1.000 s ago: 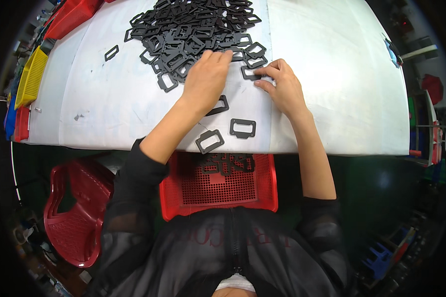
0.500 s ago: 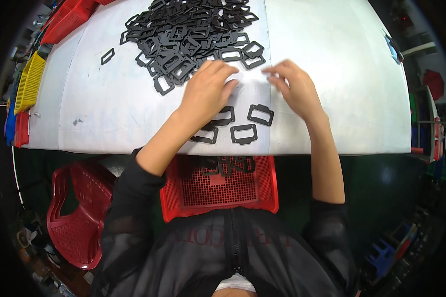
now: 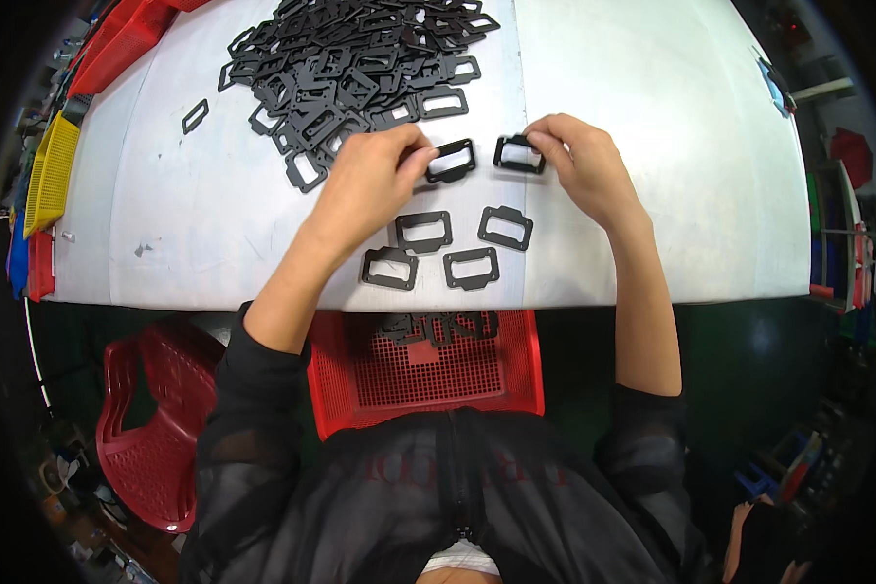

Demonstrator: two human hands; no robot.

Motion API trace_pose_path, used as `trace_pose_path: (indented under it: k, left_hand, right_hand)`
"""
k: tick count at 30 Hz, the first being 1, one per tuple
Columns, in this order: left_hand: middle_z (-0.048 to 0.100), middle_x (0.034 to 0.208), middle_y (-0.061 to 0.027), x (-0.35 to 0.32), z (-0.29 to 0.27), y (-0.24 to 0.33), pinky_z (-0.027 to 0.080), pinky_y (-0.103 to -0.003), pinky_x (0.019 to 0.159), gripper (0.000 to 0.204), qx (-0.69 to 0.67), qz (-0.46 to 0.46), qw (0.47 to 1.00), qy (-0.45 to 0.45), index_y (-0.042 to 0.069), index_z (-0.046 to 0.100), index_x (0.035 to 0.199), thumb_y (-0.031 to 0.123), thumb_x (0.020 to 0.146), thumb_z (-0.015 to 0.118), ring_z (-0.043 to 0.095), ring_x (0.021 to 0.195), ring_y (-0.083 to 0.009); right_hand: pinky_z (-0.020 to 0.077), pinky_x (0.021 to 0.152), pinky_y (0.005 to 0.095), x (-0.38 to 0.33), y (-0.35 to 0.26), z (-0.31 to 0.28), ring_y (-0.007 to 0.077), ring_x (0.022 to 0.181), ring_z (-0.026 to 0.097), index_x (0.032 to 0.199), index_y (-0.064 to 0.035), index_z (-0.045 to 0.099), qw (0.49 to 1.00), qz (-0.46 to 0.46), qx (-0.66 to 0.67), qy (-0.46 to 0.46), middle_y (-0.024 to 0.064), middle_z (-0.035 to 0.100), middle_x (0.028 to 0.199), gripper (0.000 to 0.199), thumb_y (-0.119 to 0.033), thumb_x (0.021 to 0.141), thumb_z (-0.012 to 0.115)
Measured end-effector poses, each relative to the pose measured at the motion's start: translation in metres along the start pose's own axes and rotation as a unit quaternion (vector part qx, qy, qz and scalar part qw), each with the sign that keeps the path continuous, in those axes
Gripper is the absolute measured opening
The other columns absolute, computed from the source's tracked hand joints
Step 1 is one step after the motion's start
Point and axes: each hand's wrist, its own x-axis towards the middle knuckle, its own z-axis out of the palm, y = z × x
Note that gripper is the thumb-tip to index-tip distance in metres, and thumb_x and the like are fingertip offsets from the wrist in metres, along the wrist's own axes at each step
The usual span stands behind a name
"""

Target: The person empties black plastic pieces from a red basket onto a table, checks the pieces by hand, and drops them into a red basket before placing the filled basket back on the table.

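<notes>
- what lettering shows?
- faint red letters point(image 3: 553, 476) across the dark jacket point(image 3: 380, 521). i watch the left hand point(image 3: 375, 177) pinch one black frame point(image 3: 455, 176), the right hand point(image 3: 586, 165) another frame point(image 3: 520, 168), between the pile point(image 3: 360, 63) and four loose frames point(image 3: 475, 283) on the table point(image 3: 720, 175).

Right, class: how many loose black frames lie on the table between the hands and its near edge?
4: a back-left frame, a front-left frame, a back-right frame and a front-right frame. The left forearm could hide more.
</notes>
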Motion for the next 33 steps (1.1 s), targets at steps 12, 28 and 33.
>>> trace_pose_path:
  k: [12,28,33]
  left_hand:
    - [0.061,0.093,-0.0089,-0.037,-0.01,-0.015,0.048,-0.036,0.081,0.019,0.071,0.148,0.984,-0.062,0.005,0.066,0.099,0.01,0.081,0.065,0.058,0.091,-0.028]
    - [0.057,0.12,-0.0052,-0.032,-0.017,-0.067,0.045,-0.042,0.085,0.043,0.245,0.079,0.931,0.259,0.008,0.059,0.12,0.023,0.081,0.07,0.051,0.108,-0.0273]
    - [0.056,0.127,-0.0067,-0.075,-0.014,-0.045,0.042,-0.041,0.092,0.046,0.158,0.113,0.974,0.119,0.01,0.059,0.123,0.015,0.079,0.071,0.051,0.113,-0.0277]
  right_hand:
    - [0.0487,0.079,0.0379,-0.066,-0.061,0.027,0.0303,0.091,0.059,0.099,-0.0087,0.069,0.994,0.021,0.086,-0.058,0.012,0.058,0.093,0.02,-0.014,0.08,0.07]
    - [0.0428,0.096,0.0451,0.051,-0.089,0.09,0.0271,0.124,0.046,0.121,-0.0169,0.061,0.96,-0.266,-0.04,0.082,0.0043,0.053,0.13,0.039,-0.023,0.083,0.069]
    - [0.0383,0.101,0.0462,0.012,-0.065,0.069,0.0268,0.13,0.044,0.117,-0.0201,0.063,0.961,-0.268,-0.071,-0.001,0.0033,0.053,0.132,0.038,-0.019,0.08,0.07]
